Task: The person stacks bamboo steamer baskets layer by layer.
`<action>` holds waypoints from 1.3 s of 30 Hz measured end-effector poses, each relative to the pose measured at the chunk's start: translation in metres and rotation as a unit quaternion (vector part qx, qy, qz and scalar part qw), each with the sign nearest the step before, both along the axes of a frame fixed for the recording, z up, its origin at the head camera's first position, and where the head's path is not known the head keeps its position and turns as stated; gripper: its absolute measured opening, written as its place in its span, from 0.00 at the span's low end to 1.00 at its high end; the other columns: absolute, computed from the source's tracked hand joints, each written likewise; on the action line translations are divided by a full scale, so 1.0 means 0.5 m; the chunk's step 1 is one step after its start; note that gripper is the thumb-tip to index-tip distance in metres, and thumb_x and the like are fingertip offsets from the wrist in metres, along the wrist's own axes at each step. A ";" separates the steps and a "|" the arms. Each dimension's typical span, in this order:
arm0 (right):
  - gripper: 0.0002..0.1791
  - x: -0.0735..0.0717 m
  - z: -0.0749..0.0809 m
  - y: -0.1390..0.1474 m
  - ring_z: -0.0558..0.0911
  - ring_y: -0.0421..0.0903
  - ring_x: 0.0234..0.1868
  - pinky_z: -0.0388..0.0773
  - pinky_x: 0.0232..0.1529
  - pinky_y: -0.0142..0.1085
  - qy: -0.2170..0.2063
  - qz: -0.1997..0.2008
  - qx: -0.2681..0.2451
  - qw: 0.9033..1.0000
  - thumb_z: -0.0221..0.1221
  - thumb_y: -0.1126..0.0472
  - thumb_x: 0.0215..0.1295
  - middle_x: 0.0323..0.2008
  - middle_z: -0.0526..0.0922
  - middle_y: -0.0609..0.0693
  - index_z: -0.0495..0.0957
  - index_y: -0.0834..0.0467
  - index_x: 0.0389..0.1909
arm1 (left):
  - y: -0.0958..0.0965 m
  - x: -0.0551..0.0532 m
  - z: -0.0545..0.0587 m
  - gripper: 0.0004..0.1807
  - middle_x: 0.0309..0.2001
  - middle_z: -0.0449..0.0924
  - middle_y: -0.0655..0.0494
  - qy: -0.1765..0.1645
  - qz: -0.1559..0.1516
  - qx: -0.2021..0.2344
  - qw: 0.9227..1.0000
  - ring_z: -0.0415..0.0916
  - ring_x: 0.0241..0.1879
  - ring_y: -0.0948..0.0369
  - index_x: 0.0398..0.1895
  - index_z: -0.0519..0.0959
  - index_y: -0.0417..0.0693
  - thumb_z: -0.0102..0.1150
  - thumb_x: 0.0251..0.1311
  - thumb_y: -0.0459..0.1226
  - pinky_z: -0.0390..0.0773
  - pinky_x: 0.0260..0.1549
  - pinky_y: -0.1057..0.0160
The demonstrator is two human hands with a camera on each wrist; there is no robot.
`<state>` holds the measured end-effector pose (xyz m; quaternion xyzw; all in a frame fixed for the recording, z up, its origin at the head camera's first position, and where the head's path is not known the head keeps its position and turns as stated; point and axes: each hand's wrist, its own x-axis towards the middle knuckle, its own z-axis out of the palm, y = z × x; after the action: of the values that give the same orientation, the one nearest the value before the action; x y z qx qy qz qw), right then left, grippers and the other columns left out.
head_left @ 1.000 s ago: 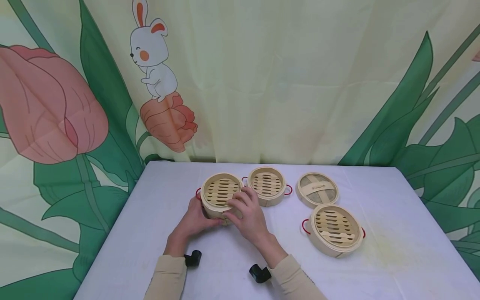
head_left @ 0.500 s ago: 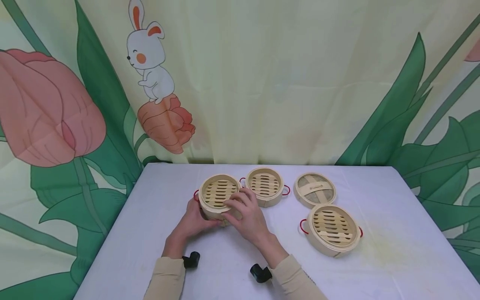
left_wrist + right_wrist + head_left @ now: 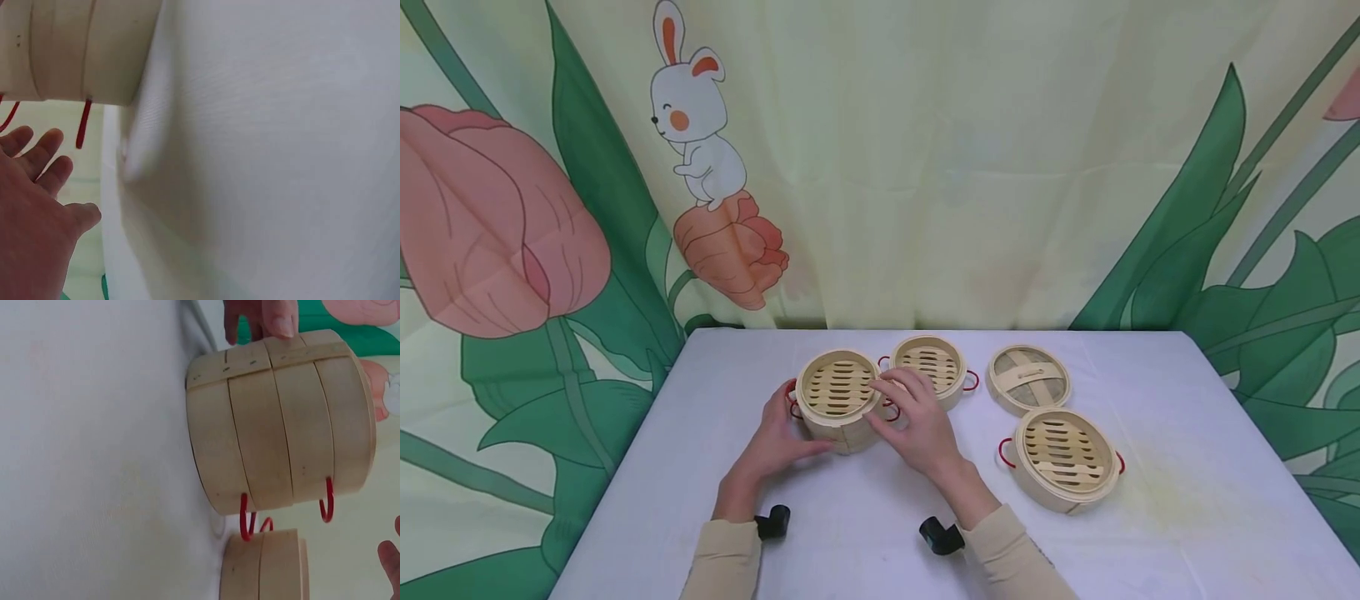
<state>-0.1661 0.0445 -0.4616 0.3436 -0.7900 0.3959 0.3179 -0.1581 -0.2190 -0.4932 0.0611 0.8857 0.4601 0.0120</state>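
Two bamboo steamer baskets with red handles form a stack (image 3: 842, 429) at the table's left middle, the upper one showing its slatted floor. My left hand (image 3: 775, 437) is beside the stack's left side, fingers extended and thumb toward its front. In the left wrist view, the fingers (image 3: 40, 153) are spread below the stack's wall, with a gap between. On the other side, my right hand (image 3: 922, 425) hovers with fingers bent loosely, near the upper rim. The right wrist view has its fingertips (image 3: 389, 557) apart from the stacked walls (image 3: 275, 431).
Behind the right hand stands another steamer basket (image 3: 953, 393), partly covered by it. A woven bamboo lid (image 3: 1033, 375) lies farther right, with a third slatted basket (image 3: 1052, 493) in front, overlapping it in view. A printed curtain (image 3: 880, 167) hangs behind the white table (image 3: 842, 533).
Both hands have drawn outward from the stack, the left to the left and the right to the right, letting go. The stack's right-hand red handles now show. The view has shifted slightly.
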 end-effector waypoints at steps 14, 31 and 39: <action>0.26 -0.020 -0.008 0.070 0.73 0.62 0.59 0.65 0.63 0.52 -0.008 -0.031 -0.002 0.999 0.76 0.62 0.50 0.53 0.79 0.58 0.82 0.57 0.53 | -0.003 0.004 0.053 0.70 0.78 0.44 0.43 -0.004 0.005 0.011 1.000 0.42 0.76 0.45 0.80 0.45 0.49 0.85 0.38 0.48 0.52 0.68 0.36; 0.31 -0.041 -0.031 0.146 0.69 0.69 0.62 0.63 0.63 0.61 -0.031 -0.068 0.041 0.996 0.76 0.59 0.50 0.58 0.77 0.62 0.80 0.61 0.57 | 0.015 -0.004 0.079 0.68 0.76 0.45 0.40 -0.006 -0.009 0.026 1.000 0.58 0.69 0.42 0.80 0.46 0.51 0.84 0.40 0.48 0.63 0.64 0.39; 0.32 -0.044 -0.047 0.159 0.68 0.69 0.63 0.64 0.63 0.62 -0.065 -0.082 0.065 0.992 0.76 0.58 0.51 0.60 0.77 0.63 0.80 0.59 0.59 | 0.019 -0.008 0.075 0.69 0.76 0.45 0.41 -0.008 -0.026 0.035 0.999 0.54 0.71 0.44 0.80 0.45 0.48 0.84 0.40 0.47 0.65 0.63 0.41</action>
<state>-0.1882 0.1239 -0.4852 0.2705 -0.8587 0.3379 0.2742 -0.1622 -0.2092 -0.4557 0.0806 0.8668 0.4912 0.0283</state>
